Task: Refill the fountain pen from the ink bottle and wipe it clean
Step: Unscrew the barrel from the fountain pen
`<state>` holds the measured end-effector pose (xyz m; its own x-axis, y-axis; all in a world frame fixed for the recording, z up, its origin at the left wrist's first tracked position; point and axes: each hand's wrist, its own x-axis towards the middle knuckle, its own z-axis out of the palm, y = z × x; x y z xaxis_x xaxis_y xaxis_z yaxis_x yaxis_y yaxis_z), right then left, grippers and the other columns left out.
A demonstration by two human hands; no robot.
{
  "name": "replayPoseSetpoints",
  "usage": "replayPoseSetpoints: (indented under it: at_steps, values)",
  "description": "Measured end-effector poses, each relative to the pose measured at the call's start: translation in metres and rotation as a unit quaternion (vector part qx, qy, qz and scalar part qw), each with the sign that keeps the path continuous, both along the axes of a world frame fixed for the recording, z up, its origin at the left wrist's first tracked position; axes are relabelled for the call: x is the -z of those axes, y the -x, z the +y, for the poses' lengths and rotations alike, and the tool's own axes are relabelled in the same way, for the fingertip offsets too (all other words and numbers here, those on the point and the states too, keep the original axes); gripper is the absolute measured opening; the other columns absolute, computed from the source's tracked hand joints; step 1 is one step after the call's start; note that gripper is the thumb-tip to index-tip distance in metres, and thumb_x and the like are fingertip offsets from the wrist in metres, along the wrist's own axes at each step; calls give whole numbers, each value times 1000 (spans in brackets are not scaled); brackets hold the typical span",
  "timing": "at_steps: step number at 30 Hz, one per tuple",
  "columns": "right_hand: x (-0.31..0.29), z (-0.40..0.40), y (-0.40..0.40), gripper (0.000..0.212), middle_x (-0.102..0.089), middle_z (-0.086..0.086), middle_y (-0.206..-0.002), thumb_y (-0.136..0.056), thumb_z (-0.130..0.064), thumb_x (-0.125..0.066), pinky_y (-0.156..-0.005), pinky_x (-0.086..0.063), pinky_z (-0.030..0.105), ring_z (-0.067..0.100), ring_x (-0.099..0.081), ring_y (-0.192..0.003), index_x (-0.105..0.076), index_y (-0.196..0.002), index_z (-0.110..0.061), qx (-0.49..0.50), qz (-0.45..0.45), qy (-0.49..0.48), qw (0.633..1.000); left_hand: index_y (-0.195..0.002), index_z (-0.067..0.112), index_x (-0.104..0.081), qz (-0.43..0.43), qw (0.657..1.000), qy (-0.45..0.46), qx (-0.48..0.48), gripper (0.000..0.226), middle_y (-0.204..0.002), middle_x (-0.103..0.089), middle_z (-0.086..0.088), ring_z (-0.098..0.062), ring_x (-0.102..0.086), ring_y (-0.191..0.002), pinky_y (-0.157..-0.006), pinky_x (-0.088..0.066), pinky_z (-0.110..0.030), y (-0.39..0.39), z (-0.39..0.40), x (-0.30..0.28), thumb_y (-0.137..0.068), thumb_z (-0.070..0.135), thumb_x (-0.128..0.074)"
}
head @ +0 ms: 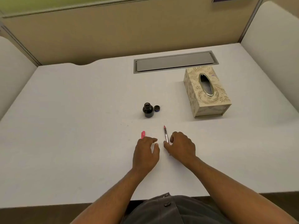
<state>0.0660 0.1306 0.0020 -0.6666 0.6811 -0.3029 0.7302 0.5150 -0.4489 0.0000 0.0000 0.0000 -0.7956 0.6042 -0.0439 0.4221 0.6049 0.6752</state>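
Observation:
An open dark ink bottle (pixel 148 110) stands at the middle of the white desk (pixel 72 118), with its small dark cap (pixel 157 108) lying just to its right. The fountain pen's inner part (pixel 165 134), with a clear tube and a pink nib end pointing away from me, lies nearer to me. My right hand (pixel 181 147) pinches its near end between thumb and fingers. A pink pen piece (pixel 143 135) lies to the left, its near end under the fingertips of my left hand (pixel 146 153), whose fingers are relaxed above the desk.
A patterned beige tissue box (pixel 207 91) with an oval slot sits at the right, behind the pen. A grey cable hatch (pixel 174 62) is set into the desk at the back. Beige partition walls enclose the desk on three sides.

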Motion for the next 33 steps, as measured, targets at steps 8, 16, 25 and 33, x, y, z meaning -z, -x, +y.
replayPoseSetpoints:
  at_steps: [8,16,25,33]
  values:
    - [-5,-6,-7,12,-63,-8,-69,-77,-31,-68,-63,-51,31,12,-60,-66,-64,-76,-20,60,104,125,985,-114,18,-66,-130,989,-34,-64,24,-114,-67,3,-6,-59,-89,-75,-42,-8,8,11,-12,-96,26,-53]
    - [-30,-17,-29,13,-75,0,-72,-87,-24,-66,-66,-57,30,14,-70,-64,-68,-82,-12,43,146,321,935,-102,13,-69,-516,823,-190,-145,24,-98,-73,-4,-17,-61,-89,-77,-47,-32,20,13,-34,-94,33,-58]
    - [-41,-18,-32,21,-76,4,-84,-93,-30,-62,-68,-50,30,15,-68,-71,-66,-95,-9,51,167,451,875,-98,10,-71,-554,782,-238,-154,20,-93,-73,-6,-15,-63,-83,-76,-49,-31,18,13,-38,-89,27,-63]
    - [-43,-17,-35,30,-73,11,-89,-102,-23,-47,-65,-48,27,16,-63,-71,-69,-111,-5,76,131,623,767,-104,7,-67,-564,761,-267,-177,23,-92,-74,-6,-17,-63,-85,-76,-50,-32,27,13,-39,-94,25,-57]
